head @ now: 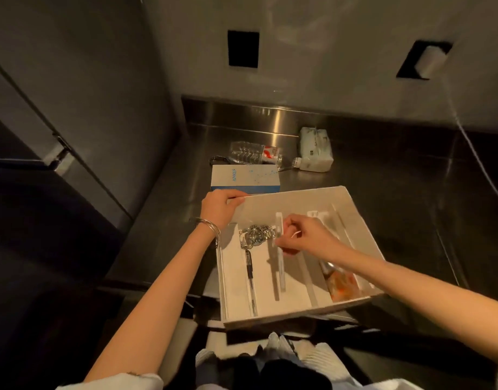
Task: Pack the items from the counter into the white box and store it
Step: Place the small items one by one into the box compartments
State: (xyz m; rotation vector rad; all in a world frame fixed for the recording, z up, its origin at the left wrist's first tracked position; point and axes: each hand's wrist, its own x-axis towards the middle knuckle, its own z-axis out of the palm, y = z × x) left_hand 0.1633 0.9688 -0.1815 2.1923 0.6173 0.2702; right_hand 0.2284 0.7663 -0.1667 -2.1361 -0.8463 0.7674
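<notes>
Your right hand [304,235] pinches the white pen [281,273], lengthwise front-to-back over the box [298,193]; your left hand [219,206] grips its rim.

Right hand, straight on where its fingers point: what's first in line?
Probably the wristwatch, lying in the white box just beyond the white pen that the right hand pinches. Height is unclear, so the hand might pass over it.

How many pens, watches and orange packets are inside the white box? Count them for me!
Pens: 2, a black pen and a white pen
Watch: 1
Orange packet: 1
Total in the white box: 4
</notes>
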